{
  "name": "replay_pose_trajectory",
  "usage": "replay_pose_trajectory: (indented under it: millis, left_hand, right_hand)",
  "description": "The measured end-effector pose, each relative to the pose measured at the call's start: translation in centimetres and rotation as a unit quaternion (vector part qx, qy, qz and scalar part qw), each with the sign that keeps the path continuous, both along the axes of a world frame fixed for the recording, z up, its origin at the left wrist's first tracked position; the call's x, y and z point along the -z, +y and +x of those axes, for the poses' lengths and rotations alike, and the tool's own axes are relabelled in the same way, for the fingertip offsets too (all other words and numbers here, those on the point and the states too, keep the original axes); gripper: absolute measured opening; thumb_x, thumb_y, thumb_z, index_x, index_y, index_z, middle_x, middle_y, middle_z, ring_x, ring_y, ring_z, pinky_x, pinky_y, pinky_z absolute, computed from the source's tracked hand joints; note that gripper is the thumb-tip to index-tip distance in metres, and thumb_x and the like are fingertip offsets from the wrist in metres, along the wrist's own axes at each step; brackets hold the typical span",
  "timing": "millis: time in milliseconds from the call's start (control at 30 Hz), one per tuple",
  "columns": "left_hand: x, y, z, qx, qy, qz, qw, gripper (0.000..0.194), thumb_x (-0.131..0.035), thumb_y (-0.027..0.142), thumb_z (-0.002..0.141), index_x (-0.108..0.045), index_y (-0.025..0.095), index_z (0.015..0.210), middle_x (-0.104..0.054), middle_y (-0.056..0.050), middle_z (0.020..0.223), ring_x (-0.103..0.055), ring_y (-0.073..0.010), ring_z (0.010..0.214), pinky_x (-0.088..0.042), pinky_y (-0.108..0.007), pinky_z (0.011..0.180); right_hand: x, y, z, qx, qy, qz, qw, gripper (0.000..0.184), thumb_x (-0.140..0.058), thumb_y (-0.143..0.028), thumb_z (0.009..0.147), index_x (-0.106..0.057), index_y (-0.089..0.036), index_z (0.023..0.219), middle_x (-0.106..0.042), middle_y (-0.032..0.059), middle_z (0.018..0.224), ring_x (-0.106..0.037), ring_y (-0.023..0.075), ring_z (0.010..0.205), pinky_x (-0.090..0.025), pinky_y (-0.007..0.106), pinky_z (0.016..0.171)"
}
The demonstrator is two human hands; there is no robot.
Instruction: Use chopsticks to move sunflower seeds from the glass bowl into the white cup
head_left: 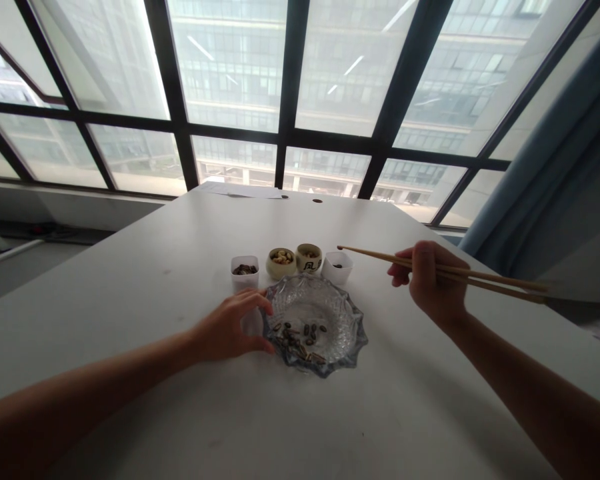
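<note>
And here the action sits at the chopsticks (380,255): the right hand (427,277) has its fingers closed around them, tips together, with a small brown piece (340,247) apparently pinched there, too tiny to name. Those tips hang by the far side of the right square white cup (337,269); how high above the table (180,393), the view can't settle.

Over on the left, the left hand (235,327) curves thumb and fingers wide around the left rim of the scalloped glass bowl (350,357), gripping it. Dark seeds (307,329) lie in that bowl, mostly left and near. Just beyond it, left to right: a square white cup (245,281) of striped seeds (244,270), a round ceramic pot (281,270) of pale nuts (281,257), a character-marked pot (309,265) with brownish bits, then the right cup, something dark inside.

The step in hand looks like a one-piece chopstick carry. Any next move calls for even pressure at the tips, a level wrist and a still bowl.
</note>
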State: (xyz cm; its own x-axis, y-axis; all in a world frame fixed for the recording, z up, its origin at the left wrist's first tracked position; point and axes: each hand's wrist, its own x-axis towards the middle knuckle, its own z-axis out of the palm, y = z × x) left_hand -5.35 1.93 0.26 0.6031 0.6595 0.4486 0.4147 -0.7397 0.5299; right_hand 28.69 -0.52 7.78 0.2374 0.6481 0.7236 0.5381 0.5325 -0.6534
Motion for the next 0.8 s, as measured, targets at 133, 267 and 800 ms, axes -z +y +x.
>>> replay_pose_trajectory:
  millis: [133,267,800]
  left_hand:
    - [0.4,0.2,-0.1,0.003,-0.004,0.006,1.000,0.054,-0.083,0.059,0.067,-0.065,0.019,0.097,-0.069,-0.015,0.116,-0.066,-0.0282,0.105,-0.053,-0.039,0.090]
    - [0.5,0.2,-0.1,0.005,-0.007,0.005,1.000,0.053,-0.083,0.059,0.066,-0.065,0.019,0.097,-0.069,-0.014,0.116,-0.066,-0.0278,0.105,-0.053,-0.039,0.090]
    - [-0.6,-0.2,0.1,0.006,0.005,-0.013,1.000,0.051,-0.086,0.052,0.065,-0.065,0.019,0.097,-0.069,-0.013,0.115,-0.066,-0.0264,0.105,-0.053,-0.038,0.092]
  right_hand:
    - [1.5,1.2,1.1,0.002,-0.038,-0.011,0.999,0.047,-0.054,-0.061,0.094,-0.064,-0.019,0.077,-0.065,0.0036,0.058,-0.058,0.0141,0.044,-0.048,0.026,0.043]
    - [2.2,1.7,1.6,-0.022,-0.100,-0.077,0.992,0.049,-0.056,-0.062,0.092,-0.065,-0.017,0.077,-0.067,0.0046,0.060,-0.061,0.0143,0.048,-0.050,0.025,0.045]
    - [-1.6,-2.1,-1.6,-0.165,-0.076,-0.106,0.978,0.054,-0.057,-0.064,0.091,-0.065,-0.020,0.061,-0.059,0.0029,0.044,-0.053,0.0133,0.036,-0.044,0.025,0.035]
